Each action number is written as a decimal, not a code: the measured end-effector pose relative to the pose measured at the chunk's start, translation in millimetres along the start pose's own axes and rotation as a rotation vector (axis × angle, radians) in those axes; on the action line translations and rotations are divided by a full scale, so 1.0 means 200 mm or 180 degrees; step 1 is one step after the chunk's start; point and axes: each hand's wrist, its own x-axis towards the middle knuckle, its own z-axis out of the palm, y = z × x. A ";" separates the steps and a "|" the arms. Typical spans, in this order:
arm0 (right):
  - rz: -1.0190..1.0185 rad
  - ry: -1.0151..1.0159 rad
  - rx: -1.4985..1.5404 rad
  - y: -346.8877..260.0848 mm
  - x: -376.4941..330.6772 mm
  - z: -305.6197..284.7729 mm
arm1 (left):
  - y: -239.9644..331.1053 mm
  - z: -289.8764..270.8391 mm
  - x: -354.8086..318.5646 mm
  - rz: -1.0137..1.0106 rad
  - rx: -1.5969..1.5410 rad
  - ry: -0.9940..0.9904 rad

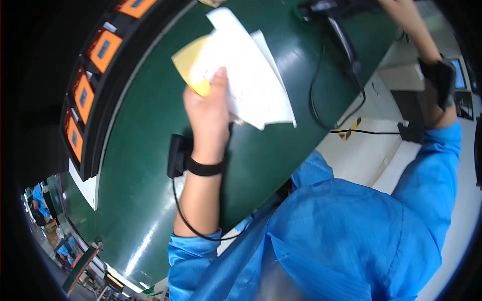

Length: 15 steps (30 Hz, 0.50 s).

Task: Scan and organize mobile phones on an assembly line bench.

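Note:
My left hand (208, 103) is closed round a small bundle of papers above the green table (145, 150), its thumb on top. White sheets (246, 75) fan out from it to the right, with a yellow sheet (188, 57) showing on the left. Writing on the white sheets is washed out by glare. At the top right, my right hand (396, 7) reaches up to the picture's edge, where its fingers are cut off. Close to it lies a black handheld barcode scanner (340, 40) with a cable.
Black shelving with orange labels (106, 51) runs along the left. The scanner's black cable (312, 98) loops over the table's right edge. A cable (178, 205) hangs from my left wrist strap. Yellow-black striped tape (350, 129) marks a pale surface below. Distant people in blue show at lower left.

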 end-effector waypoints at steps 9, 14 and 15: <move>0.1591 -0.1683 -0.0300 -0.19 -1.82 0.25 | -0.01 -0.02 -0.04 0.0453 -0.0017 -0.0127; 0.5441 -0.2452 0.3280 -0.02 -2.58 0.26 | -0.07 0.01 -0.07 0.0508 0.0057 -0.0099; 0.5316 -0.2110 0.3310 -0.02 -2.68 0.17 | -0.06 -0.01 -0.09 0.0519 -0.0004 -0.0086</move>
